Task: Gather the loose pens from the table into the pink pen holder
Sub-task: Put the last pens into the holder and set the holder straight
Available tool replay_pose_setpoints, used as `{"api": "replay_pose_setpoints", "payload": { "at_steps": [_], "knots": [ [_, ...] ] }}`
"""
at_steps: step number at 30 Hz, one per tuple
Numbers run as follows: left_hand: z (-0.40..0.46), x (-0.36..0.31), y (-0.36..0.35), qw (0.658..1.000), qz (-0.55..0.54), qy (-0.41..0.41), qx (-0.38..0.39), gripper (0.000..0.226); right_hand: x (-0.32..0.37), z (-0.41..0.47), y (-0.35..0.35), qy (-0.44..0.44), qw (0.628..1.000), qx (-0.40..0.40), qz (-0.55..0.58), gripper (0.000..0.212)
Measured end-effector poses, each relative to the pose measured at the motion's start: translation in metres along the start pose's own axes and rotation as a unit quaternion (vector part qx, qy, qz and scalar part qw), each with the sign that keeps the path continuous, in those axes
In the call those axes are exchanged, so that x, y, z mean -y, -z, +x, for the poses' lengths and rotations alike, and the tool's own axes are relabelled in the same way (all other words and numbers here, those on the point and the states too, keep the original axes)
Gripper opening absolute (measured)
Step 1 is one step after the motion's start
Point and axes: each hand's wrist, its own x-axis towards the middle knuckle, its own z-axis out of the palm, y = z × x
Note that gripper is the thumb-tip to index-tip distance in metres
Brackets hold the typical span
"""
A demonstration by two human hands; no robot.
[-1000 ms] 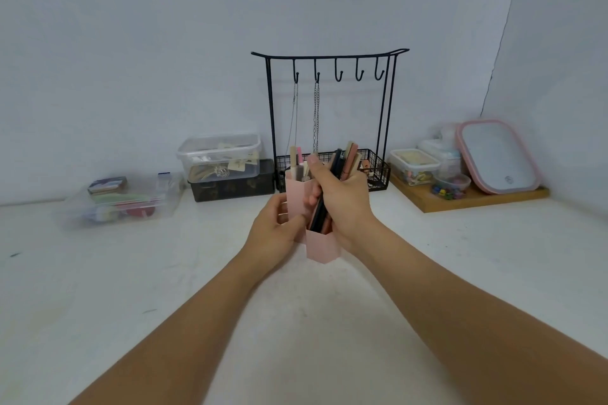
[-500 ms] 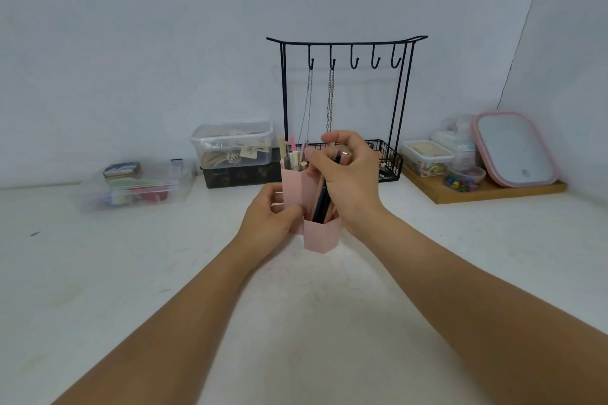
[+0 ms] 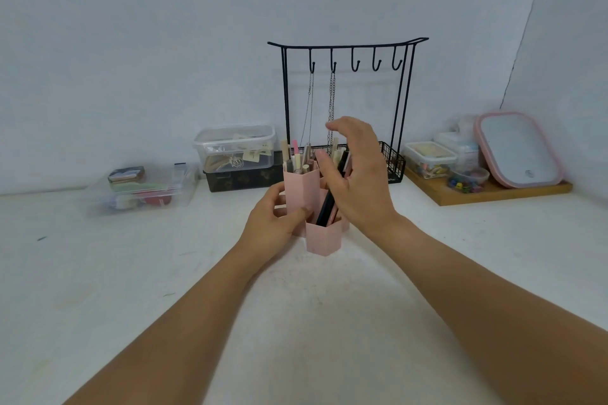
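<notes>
The pink pen holder (image 3: 320, 238), made of hexagonal tubes of different heights, stands on the white table in the middle of the view. My left hand (image 3: 274, 227) grips its left side, thumb on the tall tube. Several pens (image 3: 299, 158) stick out of the tall rear tube. A dark pen bundle (image 3: 325, 209) leans in the low front tube. My right hand (image 3: 357, 181) hovers just above and right of these pens, fingers spread and loosely bent, holding nothing.
A black wire hook stand (image 3: 345, 102) with two hanging chains rises right behind the holder. Clear lidded boxes (image 3: 235, 148) sit at back left, a low clear tray (image 3: 141, 191) further left. A wooden tray (image 3: 493, 196) with small containers and a pink-rimmed mirror stands at back right.
My right hand lowered the bundle of pens into the holder, then let go and lifted off with fingers spread. My left hand kept holding the holder.
</notes>
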Motion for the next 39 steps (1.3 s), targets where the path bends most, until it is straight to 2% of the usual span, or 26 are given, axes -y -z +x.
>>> {"api": "replay_pose_setpoints", "payload": {
  "at_steps": [3,6,9,15,17,20,25,34,39],
  "knots": [
    [0.001,0.001,-0.001,1.000,0.007,0.002,-0.003,0.060,0.004,-0.009,-0.005,-0.069,0.995,-0.035,0.056,0.051],
    [0.002,0.002,-0.001,1.000,0.012,0.003,-0.005,0.060,0.002,-0.019,-0.012,-0.193,0.974,-0.064,0.103,0.077],
    [0.002,0.004,0.000,1.000,0.011,0.003,-0.005,0.055,-0.005,-0.030,-0.017,-0.290,0.945,-0.035,0.149,0.101],
    [0.001,0.002,-0.003,0.998,0.048,-0.004,-0.046,0.053,-0.011,-0.046,-0.012,-0.367,0.898,0.073,0.233,0.124],
    [0.000,0.001,-0.003,0.996,0.064,0.002,-0.058,0.047,-0.012,-0.051,-0.002,-0.356,0.886,0.145,0.258,0.117],
    [-0.002,-0.001,-0.003,0.997,0.047,0.018,-0.049,0.046,-0.009,-0.053,0.011,-0.326,0.882,0.227,0.253,0.088],
    [0.001,0.004,0.000,0.999,0.018,0.016,-0.024,0.064,-0.016,-0.046,0.002,-0.331,0.901,0.184,0.212,0.081],
    [0.013,0.011,-0.001,0.998,0.036,0.026,0.036,0.068,-0.045,-0.029,-0.019,-0.375,0.891,0.148,0.207,0.068],
    [0.028,0.013,-0.006,0.998,0.019,0.007,0.056,0.069,-0.052,-0.028,-0.029,-0.380,0.891,0.136,0.209,0.072]
  ]
}}
